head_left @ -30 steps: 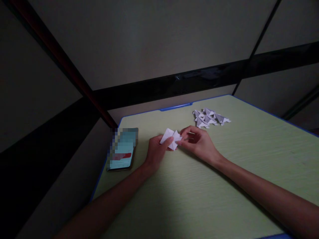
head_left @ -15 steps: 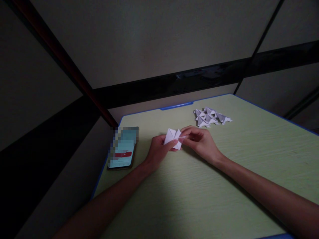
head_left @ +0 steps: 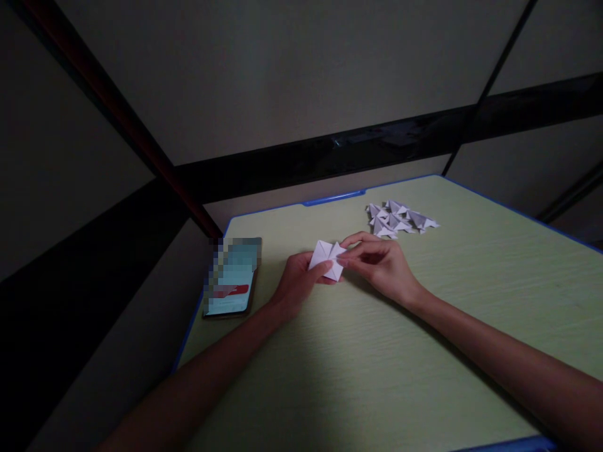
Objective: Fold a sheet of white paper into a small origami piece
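Note:
A small white folded paper piece (head_left: 327, 258) is held just above the green table (head_left: 377, 351). My left hand (head_left: 296, 284) pinches its left side with the thumb on top. My right hand (head_left: 382, 263) pinches its right edge with fingertips pressed together. Both forearms reach in from the bottom of the view.
A pile of several finished white folded paper pieces (head_left: 398, 220) lies at the far side of the table. A phone (head_left: 232, 278) with a lit screen rests near the left edge. The table has a blue rim (head_left: 333, 199); dark walls and beams stand behind it.
The right fingers have closed in on the paper's right edge and shifted slightly up. The left hand and paper have hardly moved.

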Action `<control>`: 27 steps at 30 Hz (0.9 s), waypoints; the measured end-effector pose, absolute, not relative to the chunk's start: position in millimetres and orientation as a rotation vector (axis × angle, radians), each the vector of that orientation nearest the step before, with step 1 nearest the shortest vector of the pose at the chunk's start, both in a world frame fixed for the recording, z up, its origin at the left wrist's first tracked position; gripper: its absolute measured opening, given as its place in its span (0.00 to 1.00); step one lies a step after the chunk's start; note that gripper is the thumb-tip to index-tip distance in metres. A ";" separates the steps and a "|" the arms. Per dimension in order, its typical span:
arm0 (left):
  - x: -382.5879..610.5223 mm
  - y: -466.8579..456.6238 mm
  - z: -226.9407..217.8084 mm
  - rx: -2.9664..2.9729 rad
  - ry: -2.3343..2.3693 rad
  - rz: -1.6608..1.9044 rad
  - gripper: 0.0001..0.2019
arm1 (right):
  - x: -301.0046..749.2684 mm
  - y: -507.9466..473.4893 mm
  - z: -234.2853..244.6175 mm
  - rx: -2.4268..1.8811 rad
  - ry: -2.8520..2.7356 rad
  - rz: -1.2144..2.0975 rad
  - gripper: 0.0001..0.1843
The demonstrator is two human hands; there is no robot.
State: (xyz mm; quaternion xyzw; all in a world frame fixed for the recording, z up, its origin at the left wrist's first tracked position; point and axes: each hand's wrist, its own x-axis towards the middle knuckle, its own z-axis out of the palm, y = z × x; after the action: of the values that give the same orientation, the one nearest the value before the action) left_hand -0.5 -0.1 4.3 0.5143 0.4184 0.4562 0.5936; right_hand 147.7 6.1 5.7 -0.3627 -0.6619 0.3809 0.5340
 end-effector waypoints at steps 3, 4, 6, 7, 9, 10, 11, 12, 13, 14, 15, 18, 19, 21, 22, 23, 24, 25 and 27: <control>-1.5 1.9 2.0 1.212 0.969 1.045 0.11 | 147.8 6.4 5.1 -0.865 -1.573 0.917 0.03; -1.8 2.6 1.2 1.220 0.975 1.038 0.11 | 147.8 6.4 5.1 -0.867 -1.574 0.922 0.03; -1.8 3.6 0.1 1.233 0.999 1.027 0.11 | 148.1 6.2 5.4 -0.869 -1.585 0.928 0.03; -1.6 3.8 0.1 1.237 1.012 1.026 0.11 | 148.5 6.2 5.6 -0.867 -1.597 0.928 0.03; -1.1 3.7 1.0 1.236 1.031 1.031 0.10 | 149.5 6.3 6.3 -0.854 -1.632 0.922 0.04; -1.0 3.6 1.8 1.230 1.035 1.034 0.10 | 150.1 6.4 6.6 -0.845 -1.650 0.917 0.04; -1.1 3.4 2.6 1.222 1.036 1.035 0.10 | 150.7 6.6 6.8 -0.837 -1.665 0.910 0.04; -1.4 3.3 3.2 1.214 1.032 1.029 0.10 | 151.2 6.9 7.0 -0.830 -1.675 0.904 0.04; -1.9 3.3 3.6 1.207 1.028 1.020 0.11 | 151.6 7.2 7.1 -0.827 -1.679 0.897 0.04; -2.7 3.4 3.6 1.206 1.012 1.009 0.11 | 151.9 7.4 7.1 -0.828 -1.679 0.891 0.04; -3.4 3.6 3.3 1.207 0.994 0.994 0.11 | 152.2 7.7 7.0 -0.833 -1.677 0.887 0.04; -4.8 4.3 1.9 1.213 0.956 0.999 0.12 | 152.7 8.1 6.6 -0.846 -1.672 0.884 0.04; -4.7 4.4 1.6 1.211 0.958 1.005 0.12 | 152.8 8.2 6.4 -0.847 -1.670 0.883 0.04; -4.0 4.4 1.7 1.205 0.973 1.010 0.12 | 153.1 8.3 6.2 -0.843 -1.671 0.885 0.05; -3.5 4.4 1.9 1.203 0.978 1.013 0.12 | 153.2 8.4 6.2 -0.841 -1.672 0.886 0.05; -3.2 4.4 2.2 1.202 0.973 1.013 0.12 | 153.2 8.4 6.3 -0.839 -1.673 0.884 0.05; -2.9 4.5 2.4 1.202 0.965 1.014 0.12 | 153.2 8.5 6.3 -0.838 -1.674 0.883 0.05; -2.8 4.6 2.4 1.203 0.958 1.013 0.12 | 153.2 8.5 6.4 -0.841 -1.675 0.880 0.05; -2.8 4.8 2.3 1.205 0.968 1.012 0.12 | 153.0 8.6 6.6 -0.854 -1.677 0.874 0.05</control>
State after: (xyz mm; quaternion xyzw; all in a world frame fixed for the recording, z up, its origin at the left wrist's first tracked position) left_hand -2.8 4.8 2.3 0.5205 0.4182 0.4370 0.6026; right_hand 153.0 8.6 6.6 -0.3546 -0.6961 0.3628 0.5081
